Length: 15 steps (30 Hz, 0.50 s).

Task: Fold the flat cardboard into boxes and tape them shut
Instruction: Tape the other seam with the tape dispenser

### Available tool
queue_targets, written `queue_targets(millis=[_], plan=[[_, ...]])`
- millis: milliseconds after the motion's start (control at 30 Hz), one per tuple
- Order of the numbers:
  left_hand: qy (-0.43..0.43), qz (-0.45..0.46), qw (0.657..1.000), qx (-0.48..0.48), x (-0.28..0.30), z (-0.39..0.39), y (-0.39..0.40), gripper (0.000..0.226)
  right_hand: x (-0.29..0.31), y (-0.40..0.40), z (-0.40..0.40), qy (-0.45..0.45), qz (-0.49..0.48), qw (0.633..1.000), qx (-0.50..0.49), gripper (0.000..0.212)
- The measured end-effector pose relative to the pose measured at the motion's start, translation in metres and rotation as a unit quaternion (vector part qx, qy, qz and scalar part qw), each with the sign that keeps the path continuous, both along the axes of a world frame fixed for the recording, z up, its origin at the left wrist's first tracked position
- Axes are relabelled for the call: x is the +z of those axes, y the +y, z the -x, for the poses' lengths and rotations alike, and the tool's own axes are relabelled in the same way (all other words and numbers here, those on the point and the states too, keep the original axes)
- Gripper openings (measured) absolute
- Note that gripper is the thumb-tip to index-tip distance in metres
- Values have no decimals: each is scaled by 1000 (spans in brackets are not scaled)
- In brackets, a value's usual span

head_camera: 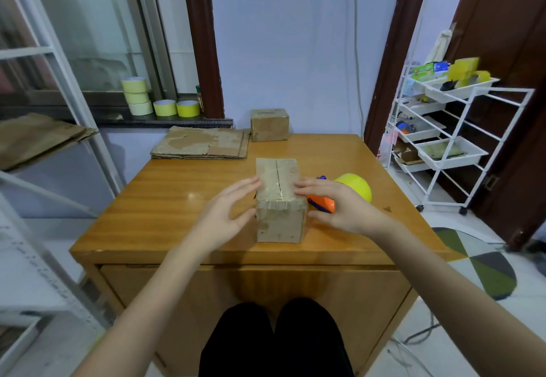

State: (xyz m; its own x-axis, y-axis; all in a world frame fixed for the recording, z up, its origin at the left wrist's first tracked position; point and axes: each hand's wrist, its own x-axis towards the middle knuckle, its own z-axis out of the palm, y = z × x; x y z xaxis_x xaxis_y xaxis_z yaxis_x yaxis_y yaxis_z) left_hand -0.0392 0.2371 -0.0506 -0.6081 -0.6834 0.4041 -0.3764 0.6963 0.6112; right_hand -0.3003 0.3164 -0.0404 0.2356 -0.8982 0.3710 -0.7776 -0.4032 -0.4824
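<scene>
wooden table (165,211), white trolley (461,146), patterned rug (484,267)

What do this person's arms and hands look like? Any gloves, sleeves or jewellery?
Both arms are bare right up to the frame's edge: no sleeves in view. The left hand and right hand wear no gloves, and no rings, watch or bracelets show. The fingers are slender. Below, the legs are in black trousers.

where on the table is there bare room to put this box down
Bare wood left of the box, below the flat cardboard stack. Also the far right corner beside the finished box. Crowded right of the box: tape dispenser.
</scene>
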Motion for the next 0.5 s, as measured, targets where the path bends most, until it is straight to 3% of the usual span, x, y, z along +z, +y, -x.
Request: queue_targets(millis=[367,500], plan=[[39,30,999,21,3,12,-2,35,-1,-14,-10,-66,60,995,-36,33],[54,31,998,19,5,13,-4,26,9,-17,-9,-47,20,998,-34,33]])
